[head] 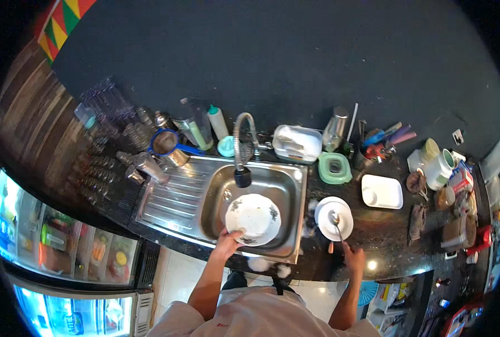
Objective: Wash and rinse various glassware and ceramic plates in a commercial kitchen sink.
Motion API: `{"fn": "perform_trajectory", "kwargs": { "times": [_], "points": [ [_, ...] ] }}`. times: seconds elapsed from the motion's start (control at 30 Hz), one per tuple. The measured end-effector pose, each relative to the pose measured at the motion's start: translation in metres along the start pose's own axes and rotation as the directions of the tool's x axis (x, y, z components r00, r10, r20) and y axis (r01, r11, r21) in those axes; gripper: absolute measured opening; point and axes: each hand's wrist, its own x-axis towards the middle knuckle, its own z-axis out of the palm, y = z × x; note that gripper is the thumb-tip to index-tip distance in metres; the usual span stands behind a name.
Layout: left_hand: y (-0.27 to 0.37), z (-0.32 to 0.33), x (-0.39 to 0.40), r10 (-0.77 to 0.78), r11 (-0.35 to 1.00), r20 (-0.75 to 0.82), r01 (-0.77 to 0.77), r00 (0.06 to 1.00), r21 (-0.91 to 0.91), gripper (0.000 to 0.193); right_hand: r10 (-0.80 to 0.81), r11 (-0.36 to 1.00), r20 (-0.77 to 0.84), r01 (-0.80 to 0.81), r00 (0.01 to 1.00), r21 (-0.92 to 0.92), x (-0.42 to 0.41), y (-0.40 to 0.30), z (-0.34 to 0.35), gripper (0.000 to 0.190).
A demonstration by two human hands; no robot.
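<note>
My left hand [229, 244] grips the near-left rim of a white plate with a dark floral pattern [256, 219], its thumb on the upper face. The plate is over the basin of the stainless steel sink [294, 236]. My right hand [353, 258] is closed around the handle of a metal spoon [336, 218], whose bowl lies over a small stack of white dishes [343, 225] on the dark counter. An orange-brown handle tip [330, 247] sticks out beside that stack. Above the basin hangs the black head of a coiled spring faucet [243, 177].
Glasses [149, 166] and a blue-rimmed strainer [165, 142] stand by the ridged drainboard [170, 202]. Right of the sink are a green lidded container [335, 168], a white tray [382, 191] and a utensil holder [362, 160]. Jars [440, 169] crowd the far right.
</note>
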Motion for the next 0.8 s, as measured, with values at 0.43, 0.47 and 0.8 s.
{"fn": "perform_trajectory", "kwargs": {
  "times": [0.43, 0.47, 0.8],
  "points": [
    [0.038, -0.010, 0.100, -0.290, 0.935, 0.412, 0.348, 0.864, -0.072, 0.040, 0.027, 0.791, 0.328, -0.221, 0.944, 0.571, -0.016, -0.230, 0.140, 0.029],
    [0.037, -0.004, 0.101, -0.346, 0.907, 0.467, 0.418, 0.814, -0.055, 0.039, -0.080, 0.671, 0.312, -0.180, 0.947, 0.719, -0.006, -0.219, 0.160, 0.033],
    [0.034, -0.067, 0.116, -0.275, 0.958, 0.267, 0.286, 0.924, 0.000, 0.049, -0.641, 0.761, 0.064, 0.644, 0.765, -0.073, 0.107, -0.350, 0.190, 0.037]
  ]
}}
